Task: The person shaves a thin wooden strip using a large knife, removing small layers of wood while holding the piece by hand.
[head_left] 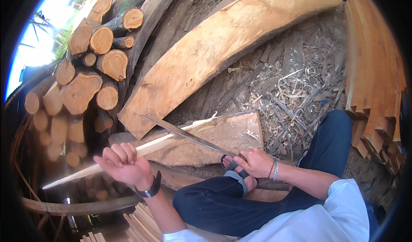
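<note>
My left hand (126, 165), palm up with curled fingers, is closed at a long, pale, pointed strip of wood (159, 145). The part of the strip at the hand is hidden by the fingers. One tip of the strip reaches out to the left; the other end slants over a flat wooden board (240, 132). My right hand (256, 162) grips a machete (201, 143) by its handle, most of which the fingers cover. Its long blade points away to the left and crosses over the strip. Whether the blade touches the wood I cannot tell.
Cut logs (113, 65) are stacked at the left. A long curved slab (214, 49) lies across the far side. Wood shavings (296, 87) cover the ground, and a stack of boards (373, 70) stands at the right. My sandalled foot (240, 173) is close to the machete handle.
</note>
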{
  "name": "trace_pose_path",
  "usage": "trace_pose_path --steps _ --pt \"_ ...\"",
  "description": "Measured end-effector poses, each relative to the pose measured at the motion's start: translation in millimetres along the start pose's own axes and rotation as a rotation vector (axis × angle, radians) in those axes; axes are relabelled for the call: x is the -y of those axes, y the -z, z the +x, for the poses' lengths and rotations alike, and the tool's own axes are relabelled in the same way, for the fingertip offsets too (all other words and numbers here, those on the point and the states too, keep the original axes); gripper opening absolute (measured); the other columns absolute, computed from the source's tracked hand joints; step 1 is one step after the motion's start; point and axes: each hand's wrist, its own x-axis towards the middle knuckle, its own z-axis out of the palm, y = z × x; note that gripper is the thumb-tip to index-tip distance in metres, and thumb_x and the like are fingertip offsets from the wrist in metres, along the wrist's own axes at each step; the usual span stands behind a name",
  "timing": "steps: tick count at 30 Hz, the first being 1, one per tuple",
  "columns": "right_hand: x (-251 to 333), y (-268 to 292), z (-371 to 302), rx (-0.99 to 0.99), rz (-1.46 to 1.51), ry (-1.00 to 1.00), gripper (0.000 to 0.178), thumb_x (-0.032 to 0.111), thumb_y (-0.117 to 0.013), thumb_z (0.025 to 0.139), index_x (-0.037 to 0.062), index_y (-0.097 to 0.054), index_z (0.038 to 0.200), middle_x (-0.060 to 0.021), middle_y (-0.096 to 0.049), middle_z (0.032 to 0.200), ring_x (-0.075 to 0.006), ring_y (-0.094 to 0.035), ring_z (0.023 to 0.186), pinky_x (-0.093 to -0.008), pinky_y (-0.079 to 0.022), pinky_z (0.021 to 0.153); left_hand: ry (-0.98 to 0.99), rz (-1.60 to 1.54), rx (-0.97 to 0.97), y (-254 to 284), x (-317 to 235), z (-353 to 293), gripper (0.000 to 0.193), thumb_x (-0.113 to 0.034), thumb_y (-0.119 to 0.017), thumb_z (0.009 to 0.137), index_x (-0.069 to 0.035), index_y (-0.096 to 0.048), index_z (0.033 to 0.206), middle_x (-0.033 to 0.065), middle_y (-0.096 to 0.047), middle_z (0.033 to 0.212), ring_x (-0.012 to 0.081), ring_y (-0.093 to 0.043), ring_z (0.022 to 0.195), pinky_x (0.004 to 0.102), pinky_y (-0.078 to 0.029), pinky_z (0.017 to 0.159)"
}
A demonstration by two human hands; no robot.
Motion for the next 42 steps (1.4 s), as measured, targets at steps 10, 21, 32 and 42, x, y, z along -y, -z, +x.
trace_pose_path --steps 10,21,32,42 --pt "-62 -26 5 0.017 0.017 -0.231 0.061 0.047 -0.041 0.095 -0.0082 -0.058 0.073 -0.0292 -0.055 0.06 -0.0451 -0.06 0.065 -0.0495 -0.047 0.063 -0.016 0.022 -0.059 6 0 3 0.05 -0.036 -0.027 0.102 -0.015 -0.024 0.057 -0.0031 -0.019 0.048 0.0088 -0.013 0.043 0.0251 -0.012 0.042" --pt "-93 -28 11 0.016 -0.083 -0.365 0.066 0.049 -0.041 0.094 -0.0093 -0.061 0.07 -0.0301 -0.057 0.061 -0.0448 -0.06 0.064 -0.048 -0.049 0.063 -0.002 0.01 -0.056 6 -1 0 0.05 -0.035 -0.028 0.102 -0.015 -0.024 0.057 -0.0027 -0.019 0.047 0.0091 -0.013 0.043 0.0252 -0.013 0.042" --pt "-28 -11 11 0.047 0.011 -0.082 0.055 0.044 -0.043 0.095 -0.0069 -0.056 0.077 -0.028 -0.055 0.058 -0.0446 -0.06 0.063 -0.0487 -0.048 0.062 0.022 -0.034 -0.014 18 -6 -3 0.048 -0.035 -0.03 0.101 -0.016 -0.025 0.057 -0.0023 -0.02 0.047 0.0096 -0.014 0.042 0.0257 -0.014 0.043" --pt "-89 -23 9 0.067 -0.042 -0.37 0.066 0.047 -0.039 0.095 -0.0082 -0.057 0.063 -0.0294 -0.055 0.059 -0.0444 -0.06 0.064 -0.0486 -0.048 0.064 0.081 -0.151 0.212 22 -5 -1 0.048 -0.033 -0.032 0.1 -0.015 -0.028 0.056 -0.0026 -0.024 0.046 0.0093 -0.015 0.04 0.0266 -0.014 0.043"
